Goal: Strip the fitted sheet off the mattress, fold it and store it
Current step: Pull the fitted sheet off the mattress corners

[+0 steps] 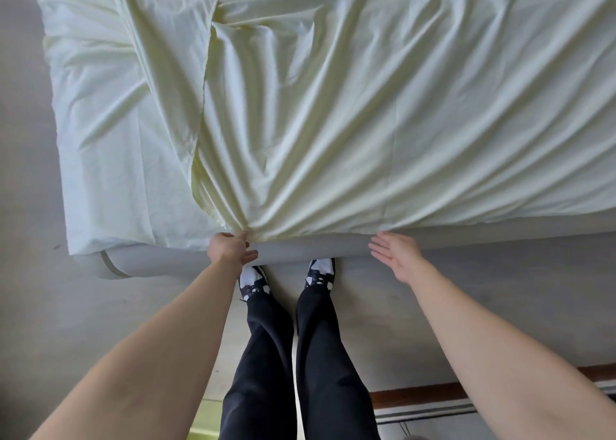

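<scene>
Pale-green fitted sheet (333, 112) is lying rumpled across the mattress (300, 251); left hand (230, 248) is pinching its bunched edge at the mattress's near side, right hand (398, 256) is hovering released beside that edge.

Fitted sheet (333, 112): pale woven cloth, matt, heavily creased. Mattress (160, 261) side: smooth grey fabric, matt. Trousers (320, 356): dark matt cloth. Floor (30, 273): grey, smooth, dull.
</scene>
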